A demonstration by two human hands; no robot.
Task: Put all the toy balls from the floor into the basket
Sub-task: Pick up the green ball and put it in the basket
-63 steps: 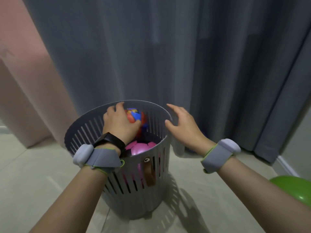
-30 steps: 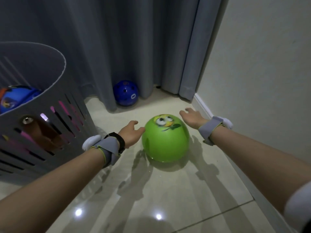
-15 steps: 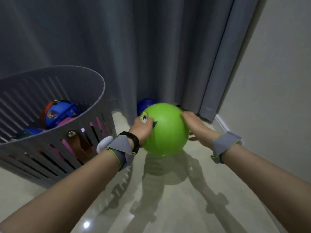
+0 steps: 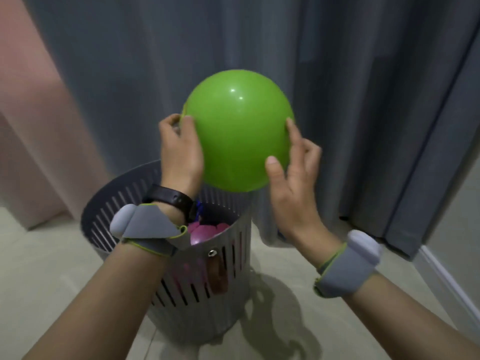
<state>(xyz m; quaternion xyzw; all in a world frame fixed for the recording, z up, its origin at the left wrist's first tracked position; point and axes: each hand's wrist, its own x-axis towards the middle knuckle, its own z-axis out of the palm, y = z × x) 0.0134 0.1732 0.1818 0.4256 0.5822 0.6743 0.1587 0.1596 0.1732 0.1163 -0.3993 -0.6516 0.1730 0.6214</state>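
A large glossy green ball (image 4: 239, 128) is held in the air between both hands, just above the far rim of the grey slotted basket (image 4: 213, 276). My left hand (image 4: 179, 154) presses its left side and my right hand (image 4: 293, 175) cups its lower right, thumb and fingers spread on the surface. Inside the basket a pink ball (image 4: 205, 232) shows, with a bit of a blue one behind my left wrist. The rest of the basket's contents is hidden by my left arm.
Dark grey curtains (image 4: 363, 100) hang right behind the basket, with a pink curtain (image 4: 33, 126) at the left. A white skirting board (image 4: 446, 279) and wall run along the right. Pale tiled floor (image 4: 52, 281) surrounds the basket.
Both hands took the green ball off the floor by the right wall, lifted it and carried it left over the basket. The view swung back to the basket.
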